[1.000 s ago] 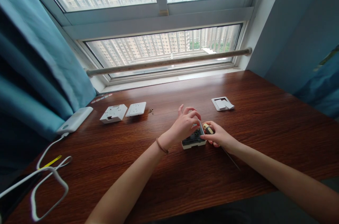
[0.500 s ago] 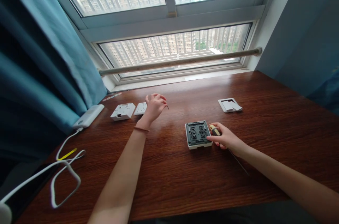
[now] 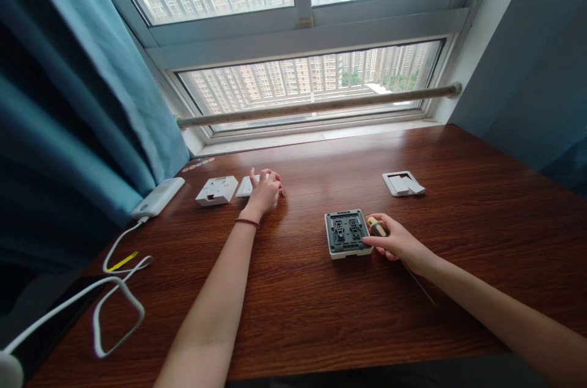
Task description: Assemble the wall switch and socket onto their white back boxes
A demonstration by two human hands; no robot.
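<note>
The right hand (image 3: 398,240) is closed around a screwdriver with a yellow-and-black handle (image 3: 376,226) and a thin metal shaft, which runs back under the wrist, tip toward the near edge. Its thumb rests at the right edge of a square, dark grey plastic switch module in a white casing (image 3: 347,232), which sits flat near the middle of the glossy reddish-brown wooden surface (image 3: 293,308). That doubled-up grip looks weak: if the fingers shift, the handle could knock the module askew, or the trailing shaft could scratch the wood or catch the forearm.

The left hand (image 3: 265,192) is curled, fingers bent and fairly close together, over the right end of a flat white plastic socket plate (image 3: 244,187). A small brass-coloured piece (image 3: 281,193) shows at its fingertips; whether it is pinched or merely beside them, I cannot tell. Something that small could slip or roll away if brushed carelessly, and the cuff-like brown band on the wrist (image 3: 247,222) hangs low enough that it might drag across small parts
</note>
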